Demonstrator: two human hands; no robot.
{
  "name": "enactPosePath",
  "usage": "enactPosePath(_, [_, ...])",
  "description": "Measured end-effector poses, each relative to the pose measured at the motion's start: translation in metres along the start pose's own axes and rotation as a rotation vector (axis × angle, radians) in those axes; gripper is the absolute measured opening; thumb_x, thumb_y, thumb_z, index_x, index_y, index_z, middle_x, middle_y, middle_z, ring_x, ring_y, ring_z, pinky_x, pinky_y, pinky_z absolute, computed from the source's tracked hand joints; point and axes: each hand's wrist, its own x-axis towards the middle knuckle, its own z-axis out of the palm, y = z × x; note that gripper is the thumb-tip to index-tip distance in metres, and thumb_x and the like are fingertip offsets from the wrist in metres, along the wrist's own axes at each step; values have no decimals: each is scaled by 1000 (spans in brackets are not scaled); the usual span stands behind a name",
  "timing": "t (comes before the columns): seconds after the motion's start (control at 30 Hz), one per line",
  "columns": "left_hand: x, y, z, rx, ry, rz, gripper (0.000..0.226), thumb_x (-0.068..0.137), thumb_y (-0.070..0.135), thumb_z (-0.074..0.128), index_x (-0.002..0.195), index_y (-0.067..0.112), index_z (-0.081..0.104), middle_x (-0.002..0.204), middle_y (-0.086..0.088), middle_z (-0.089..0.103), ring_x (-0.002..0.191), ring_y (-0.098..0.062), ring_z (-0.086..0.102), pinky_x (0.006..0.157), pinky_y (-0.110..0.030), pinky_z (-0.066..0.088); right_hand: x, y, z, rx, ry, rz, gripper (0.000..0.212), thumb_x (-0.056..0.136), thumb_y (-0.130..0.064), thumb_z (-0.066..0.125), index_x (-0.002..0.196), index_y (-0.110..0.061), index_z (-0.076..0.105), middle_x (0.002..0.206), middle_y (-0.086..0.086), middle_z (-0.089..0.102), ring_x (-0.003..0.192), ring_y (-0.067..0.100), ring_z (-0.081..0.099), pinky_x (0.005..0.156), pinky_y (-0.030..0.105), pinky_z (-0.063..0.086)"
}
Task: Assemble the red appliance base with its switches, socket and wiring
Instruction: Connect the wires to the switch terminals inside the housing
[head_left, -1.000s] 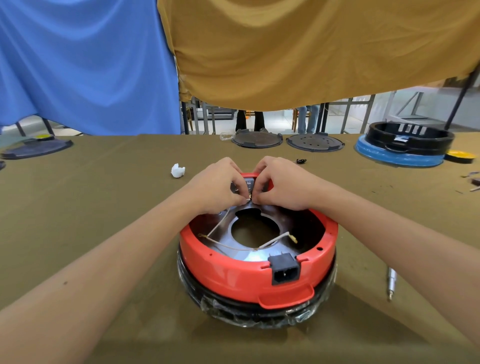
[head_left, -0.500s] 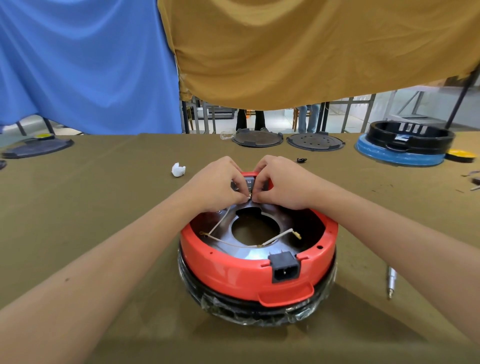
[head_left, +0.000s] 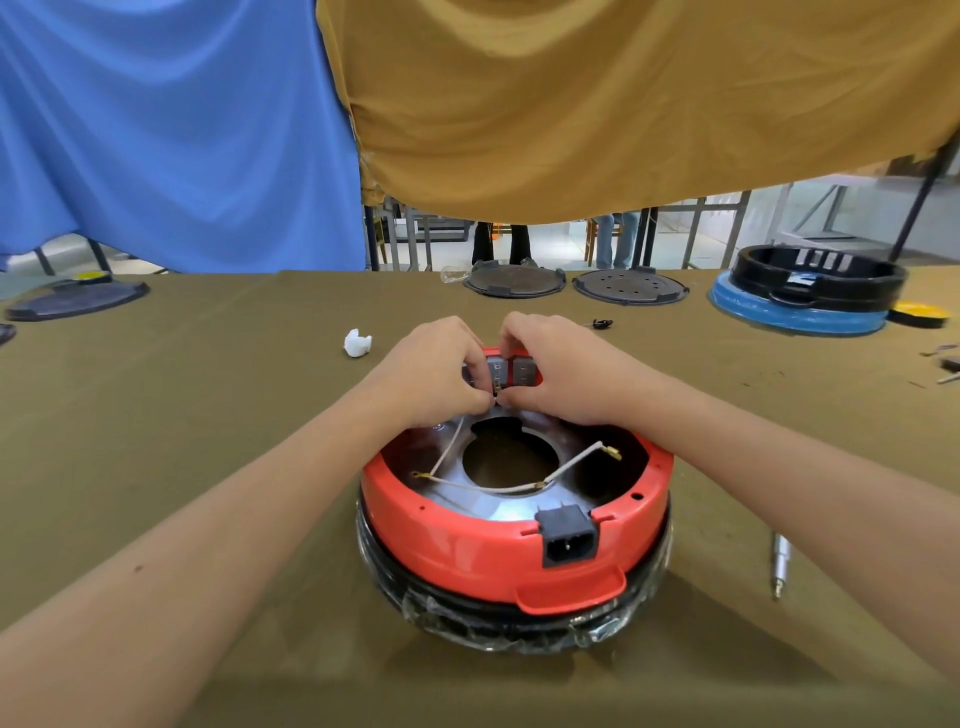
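Observation:
The red appliance base (head_left: 467, 551) sits upside down in front of me on a black ring wrapped in plastic film. A black power socket (head_left: 568, 536) is seated in its near wall. Two grey switches (head_left: 511, 371) sit in the far wall. White wires (head_left: 493, 488) with brass terminals lie across the metal plate inside. My left hand (head_left: 431, 374) and my right hand (head_left: 561, 371) meet at the switches, fingertips pinching a small wire terminal (head_left: 497, 387) against the left switch's back.
A metal screwdriver bit (head_left: 779, 566) lies right of the base. A white crumpled scrap (head_left: 357, 343) and a small black part (head_left: 602, 325) lie beyond it. Dark round plates (head_left: 514, 280) and a black-and-blue base (head_left: 810, 296) stand at the far edge.
Both hands have stayed at the switches with only slight finger movement. The loose wire end on the right has lifted a little.

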Motion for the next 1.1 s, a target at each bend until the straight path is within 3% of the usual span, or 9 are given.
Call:
enactPosePath(0.23, [-1,1,0,3,1,7,6,79,18,74,74,20,78,110,4,62,99,-11,55,85,-33,47,-2,-6,0,-84,-9,-10,35,88,-33,70,107,-17,46,101,1,58,88,18,48,65,29,33])
enactPosePath(0.4, [-1,1,0,15,1,9,6,79,18,74,74,21,76,112,2,62,104,-15,57,90,-37,48,-2,-7,-1,-101,-12,-17,41,87,-34,70,115,-15,46,105,3,58,92,20,50,68,30,35])
enactPosePath(0.5, [-1,2,0,24,5,7,6,78,17,73,75,19,78,111,2,63,102,-16,59,87,-35,48,0,-5,0,-129,-36,-17,53,86,-37,69,129,-14,48,117,3,58,104,21,50,80,32,41])
enactPosePath(0.6, [-1,1,0,11,-4,3,6,78,17,73,77,20,79,112,4,60,99,-13,57,85,-31,46,2,-4,2,-192,-47,-25,46,90,-41,65,126,-15,54,118,5,59,106,24,51,87,34,42])
enactPosePath(1.1, [0,-5,-5,-28,-42,33,3,80,21,77,80,24,78,115,11,54,101,-7,51,88,-24,37,3,-4,2,-257,-40,-60,45,93,-45,59,128,-17,54,115,4,56,103,22,48,78,27,29])
